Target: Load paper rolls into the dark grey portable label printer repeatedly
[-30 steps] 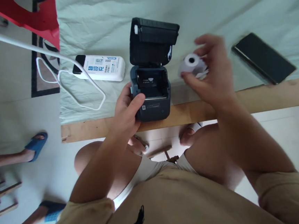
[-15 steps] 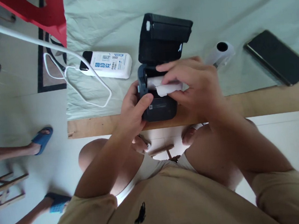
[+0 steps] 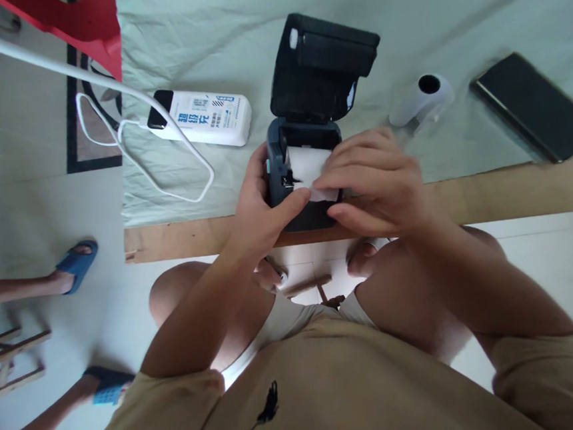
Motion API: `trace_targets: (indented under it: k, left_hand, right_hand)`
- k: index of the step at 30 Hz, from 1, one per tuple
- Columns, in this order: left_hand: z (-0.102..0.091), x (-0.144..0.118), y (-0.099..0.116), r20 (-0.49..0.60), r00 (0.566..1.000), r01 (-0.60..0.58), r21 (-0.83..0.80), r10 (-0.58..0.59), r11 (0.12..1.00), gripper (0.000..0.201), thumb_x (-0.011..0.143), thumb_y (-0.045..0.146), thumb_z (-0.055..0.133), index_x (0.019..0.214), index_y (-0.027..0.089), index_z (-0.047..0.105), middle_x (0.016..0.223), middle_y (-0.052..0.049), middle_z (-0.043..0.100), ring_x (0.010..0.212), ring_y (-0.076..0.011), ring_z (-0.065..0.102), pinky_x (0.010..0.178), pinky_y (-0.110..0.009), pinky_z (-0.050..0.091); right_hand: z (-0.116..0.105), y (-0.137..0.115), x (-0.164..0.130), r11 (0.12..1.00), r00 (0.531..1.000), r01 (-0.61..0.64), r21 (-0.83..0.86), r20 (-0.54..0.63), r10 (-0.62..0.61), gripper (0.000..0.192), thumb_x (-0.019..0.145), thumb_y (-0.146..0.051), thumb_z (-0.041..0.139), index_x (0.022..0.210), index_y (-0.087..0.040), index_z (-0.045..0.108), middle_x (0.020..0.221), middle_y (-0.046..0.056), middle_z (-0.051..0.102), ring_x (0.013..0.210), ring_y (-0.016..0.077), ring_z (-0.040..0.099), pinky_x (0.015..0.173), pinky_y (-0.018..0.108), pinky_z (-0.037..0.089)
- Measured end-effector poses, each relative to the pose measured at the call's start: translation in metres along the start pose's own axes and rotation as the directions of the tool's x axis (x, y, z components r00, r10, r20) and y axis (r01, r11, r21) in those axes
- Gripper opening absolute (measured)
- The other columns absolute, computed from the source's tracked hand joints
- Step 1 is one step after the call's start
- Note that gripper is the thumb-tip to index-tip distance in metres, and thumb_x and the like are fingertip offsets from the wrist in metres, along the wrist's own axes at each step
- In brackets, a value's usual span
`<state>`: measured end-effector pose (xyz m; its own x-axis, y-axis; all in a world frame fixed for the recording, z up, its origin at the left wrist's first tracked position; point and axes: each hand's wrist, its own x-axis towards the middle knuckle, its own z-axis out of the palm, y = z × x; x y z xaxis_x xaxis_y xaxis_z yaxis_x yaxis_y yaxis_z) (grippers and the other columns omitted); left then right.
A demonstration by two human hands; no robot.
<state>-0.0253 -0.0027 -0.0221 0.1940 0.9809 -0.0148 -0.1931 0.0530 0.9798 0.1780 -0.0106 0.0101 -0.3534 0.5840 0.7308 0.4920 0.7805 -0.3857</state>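
Note:
A small dark printer point(image 3: 282, 168) stands at the table's near edge with its lid point(image 3: 323, 61) flipped up. A white paper roll point(image 3: 307, 163) lies in its open bay. My left hand point(image 3: 260, 207) grips the printer's left side, thumb across the front. My right hand point(image 3: 374, 180) covers the printer's right front and pinches the loose end of the paper point(image 3: 322, 194) over the front lip. A second white paper roll point(image 3: 419, 99) lies on the cloth to the right, apart from both hands.
A pale green cloth point(image 3: 449, 13) covers the wooden table point(image 3: 515, 191). A white power bank point(image 3: 202, 117) with a white cable point(image 3: 163, 179) lies left of the printer. A black phone point(image 3: 535, 106) sits far right. Another person's feet in blue sandals point(image 3: 77, 263) are on the floor at left.
My right hand picked up a paper roll, carried it left and set it into the printer bay. It now draws the paper's end toward the front. My left hand stayed on the printer.

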Motion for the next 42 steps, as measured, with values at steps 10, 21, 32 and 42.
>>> trace_targets:
  k: [10, 21, 32, 42]
  left_hand:
    - [-0.010, 0.009, -0.012, 0.126, 0.986, -0.121, 0.116, 0.106, 0.986, 0.095, 0.067, 0.058, 0.091, 0.148, 0.029, 0.049, 0.131, -0.009, 0.070, 0.119, -0.0330, 0.072, 0.097, -0.044, 0.063]
    - [-0.009, 0.006, -0.012, 0.140, 0.988, -0.058, -0.042, 0.063, 0.997, 0.094, 0.062, 0.053, 0.097, 0.141, 0.031, 0.052, 0.130, -0.006, 0.073, 0.116, -0.0319, 0.075, 0.092, -0.041, 0.067]
    - [0.005, -0.003, 0.012, 0.029, 0.990, 0.138, -0.127, -0.136, 0.982, 0.050, 0.076, 0.051, 0.089, 0.114, 0.024, 0.071, 0.087, -0.001, 0.075, 0.071, -0.0176, 0.072, 0.062, -0.026, 0.061]
    - [0.008, -0.002, 0.012, 0.023, 0.994, 0.109, -0.164, -0.107, 0.980, 0.049, 0.077, 0.053, 0.088, 0.113, 0.024, 0.072, 0.089, -0.003, 0.077, 0.090, -0.0257, 0.080, 0.071, -0.030, 0.066]
  right_hand:
    - [-0.001, 0.018, -0.001, 0.897, 0.910, -0.370, 0.242, -0.100, 0.402, 0.058, 0.095, -0.054, 0.064, 0.148, -0.044, 0.042, 0.156, 0.000, 0.051, 0.137, 0.0274, 0.058, 0.108, 0.047, 0.050]
    - [-0.001, 0.016, -0.005, 0.790, 0.846, -0.533, 0.303, 0.212, 0.489, 0.052, 0.097, -0.063, 0.058, 0.141, -0.036, 0.050, 0.145, 0.003, 0.062, 0.136, 0.0270, 0.061, 0.119, 0.050, 0.051]
    - [0.002, 0.029, -0.014, 0.892, 0.878, -0.432, 0.133, 0.288, 0.382, 0.071, 0.092, -0.054, 0.070, 0.152, -0.030, 0.041, 0.145, 0.009, 0.060, 0.128, 0.0301, 0.064, 0.108, 0.050, 0.058]
    - [0.005, 0.029, -0.016, 0.866, 0.856, -0.475, 0.154, 0.308, 0.415, 0.071, 0.095, -0.061, 0.063, 0.154, -0.028, 0.040, 0.150, 0.012, 0.058, 0.133, 0.0283, 0.060, 0.114, 0.048, 0.054]
